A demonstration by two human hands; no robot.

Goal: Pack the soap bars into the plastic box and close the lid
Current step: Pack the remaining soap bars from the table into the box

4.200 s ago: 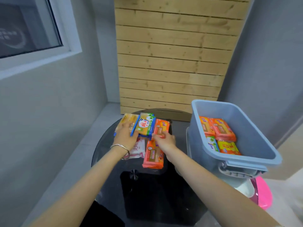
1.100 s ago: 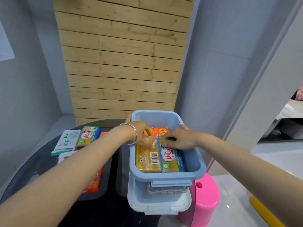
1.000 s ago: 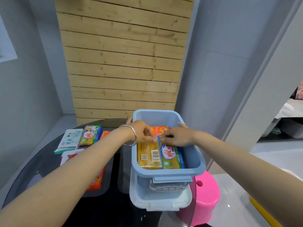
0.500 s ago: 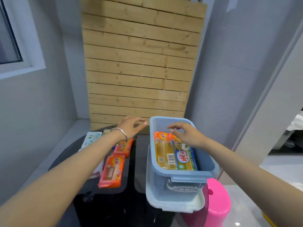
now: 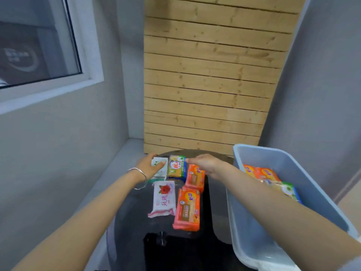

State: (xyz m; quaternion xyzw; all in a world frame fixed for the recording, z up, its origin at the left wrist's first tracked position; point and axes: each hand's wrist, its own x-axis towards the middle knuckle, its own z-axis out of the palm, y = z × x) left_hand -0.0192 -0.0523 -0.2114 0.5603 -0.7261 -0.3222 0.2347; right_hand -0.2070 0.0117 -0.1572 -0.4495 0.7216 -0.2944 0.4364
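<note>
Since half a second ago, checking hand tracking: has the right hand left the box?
Yes. The right hand has left the blue box for the packs on the table to its left, hovering open above the orange soap pack.

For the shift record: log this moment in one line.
left hand on white-green soap bar | right hand open above orange soap bar | plastic box part-filled, lid off
</note>
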